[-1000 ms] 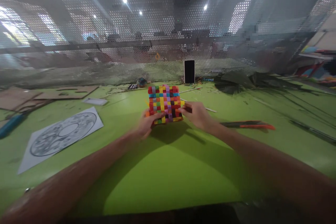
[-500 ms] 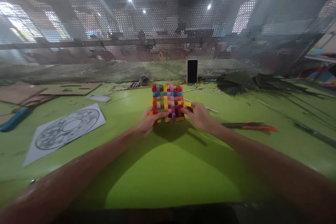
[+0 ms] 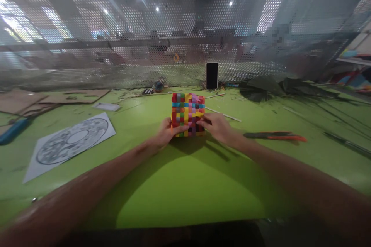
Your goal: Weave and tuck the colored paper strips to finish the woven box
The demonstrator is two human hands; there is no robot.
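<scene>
A square mat woven from bright paper strips (image 3: 187,117) is held up above the green table, its checkered face toward me. My left hand (image 3: 166,133) grips its lower left edge, with the thumb lying across the front and the other fingers hidden behind. At the right edge, my right hand (image 3: 214,125) pinches a yellow strip end (image 3: 199,114) that is folded over onto the front of the mat. A pink strip end at the top also looks bent over the face.
On the left of the green table (image 3: 185,193) lie a printed sheet (image 3: 69,141), a small white frame (image 3: 106,107), cardboard (image 3: 72,96) and a blue-handled tool (image 3: 14,131). Orange-handled scissors (image 3: 275,136) lie at right. Behind stand a tablet (image 3: 211,75), dark leaves (image 3: 266,88) and a perforated screen.
The yellow strip end stuck out to the right of the mat; now my right hand has folded it inward over the front. The mat has shifted slightly right in view.
</scene>
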